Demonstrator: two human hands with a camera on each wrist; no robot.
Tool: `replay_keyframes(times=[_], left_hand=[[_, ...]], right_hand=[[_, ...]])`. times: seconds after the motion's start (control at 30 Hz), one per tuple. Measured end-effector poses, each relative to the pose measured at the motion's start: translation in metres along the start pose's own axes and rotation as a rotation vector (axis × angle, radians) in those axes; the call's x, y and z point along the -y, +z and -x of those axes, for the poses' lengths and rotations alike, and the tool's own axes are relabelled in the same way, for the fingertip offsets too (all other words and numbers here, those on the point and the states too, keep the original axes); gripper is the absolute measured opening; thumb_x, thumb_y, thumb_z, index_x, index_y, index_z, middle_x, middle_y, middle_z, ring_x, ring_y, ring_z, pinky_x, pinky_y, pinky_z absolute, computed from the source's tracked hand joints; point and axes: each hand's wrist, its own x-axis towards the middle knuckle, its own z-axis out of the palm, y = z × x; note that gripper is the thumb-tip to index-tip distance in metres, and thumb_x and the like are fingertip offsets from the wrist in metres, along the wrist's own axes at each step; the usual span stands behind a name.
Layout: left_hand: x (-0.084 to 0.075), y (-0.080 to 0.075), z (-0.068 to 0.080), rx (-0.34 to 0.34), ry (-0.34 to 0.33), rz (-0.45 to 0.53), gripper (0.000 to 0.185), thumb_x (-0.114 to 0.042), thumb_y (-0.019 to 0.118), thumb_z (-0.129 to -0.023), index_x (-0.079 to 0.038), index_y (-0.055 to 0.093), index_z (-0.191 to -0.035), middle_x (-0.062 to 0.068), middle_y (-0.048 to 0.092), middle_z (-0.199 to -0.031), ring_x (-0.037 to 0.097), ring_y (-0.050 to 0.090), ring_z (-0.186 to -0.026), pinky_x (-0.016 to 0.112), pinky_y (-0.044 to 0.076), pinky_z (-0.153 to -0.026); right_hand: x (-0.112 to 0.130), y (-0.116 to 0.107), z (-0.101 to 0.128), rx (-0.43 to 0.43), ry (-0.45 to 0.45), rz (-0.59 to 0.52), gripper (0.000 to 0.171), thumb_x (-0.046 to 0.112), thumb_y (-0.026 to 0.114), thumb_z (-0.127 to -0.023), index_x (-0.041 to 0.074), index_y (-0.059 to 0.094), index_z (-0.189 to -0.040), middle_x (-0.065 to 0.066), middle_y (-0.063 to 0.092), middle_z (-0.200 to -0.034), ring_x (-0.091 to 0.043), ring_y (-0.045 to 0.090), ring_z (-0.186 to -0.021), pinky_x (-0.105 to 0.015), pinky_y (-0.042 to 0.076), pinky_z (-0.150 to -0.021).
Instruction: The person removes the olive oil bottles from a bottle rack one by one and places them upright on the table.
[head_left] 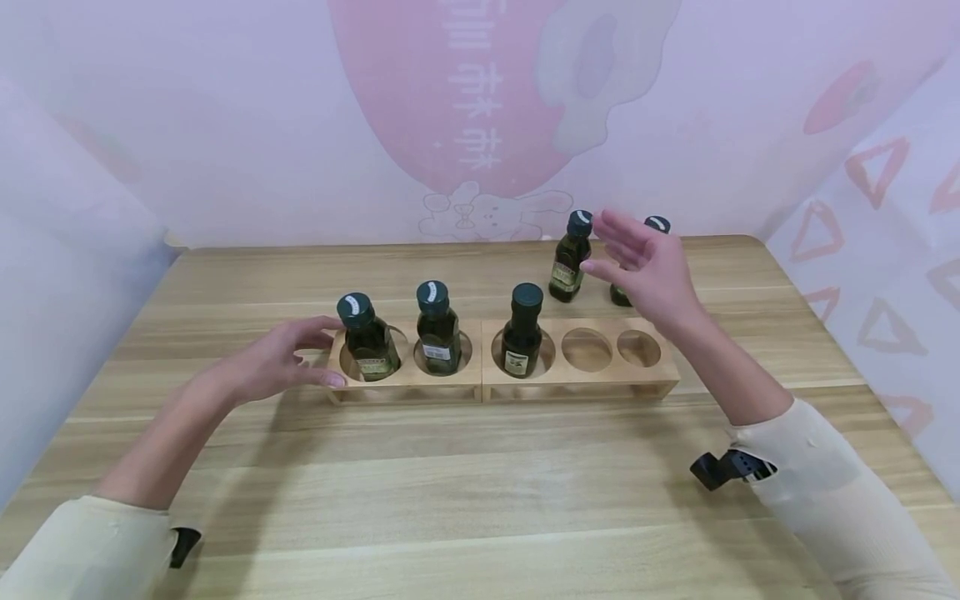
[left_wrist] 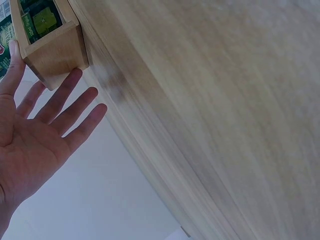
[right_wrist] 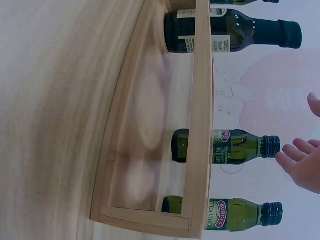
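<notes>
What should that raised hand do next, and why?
Probably close the right hand round the nearer loose bottle: its open fingers hover beside the cap, and the wooden rack has two empty holes, while the left hand touches its end.

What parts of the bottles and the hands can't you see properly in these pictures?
- Head view: the far right bottle is mostly hidden behind the right hand; only its cap and a bit of its base show.
- Head view: bottle labels are too small to read.
- Left wrist view: the wooden rack is cut off by the top edge; the left hand is cut off by the left edge.
- Right wrist view: only the right hand's fingertips show at the right edge.
</notes>
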Motion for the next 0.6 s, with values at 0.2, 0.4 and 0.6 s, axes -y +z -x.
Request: replay_keyframes(times=[0.2, 0.4, 0.6], left_hand=[[0.0, 0.0, 0.0, -0.002, -0.006, -0.002, 0.068, -0.016, 0.081, -0.091, 0.005, 0.048, -0.147, 0.028, 0.056, -0.144, 0.052, 0.052, -0.133, 0.066, 0.048, -0.101], [-0.001, 0.0, 0.0, -0.002, 0.0, 0.001, 0.068, -0.015, 0.081, -0.091, 0.004, 0.048, -0.148, 0.027, 0.055, -0.145, 0.052, 0.051, -0.133, 0.067, 0.048, -0.101], [-0.001, -0.001, -0.001, 0.0, -0.002, 0.001, 0.069, -0.015, 0.081, -0.091, 0.004, 0.047, -0.148, 0.028, 0.056, -0.145, 0.052, 0.052, -0.133, 0.066, 0.048, -0.102]], right_hand=[[-0.002, 0.002, 0.006, 0.052, -0.013, -0.008, 0.066, -0.005, 0.075, -0.092, -0.005, 0.045, -0.152, -0.018, 0.053, -0.152, -0.027, 0.05, -0.143, -0.032, 0.043, -0.115], [-0.007, 0.004, 0.009, 0.101, 0.005, -0.021, 0.066, -0.006, 0.074, -0.092, -0.004, 0.046, -0.151, -0.019, 0.053, -0.152, -0.033, 0.049, -0.142, -0.035, 0.042, -0.115], [-0.012, 0.007, 0.011, 0.158, 0.008, -0.045, 0.068, -0.01, 0.072, -0.091, -0.005, 0.044, -0.153, -0.02, 0.052, -0.153, -0.036, 0.048, -0.143, -0.036, 0.041, -0.116]])
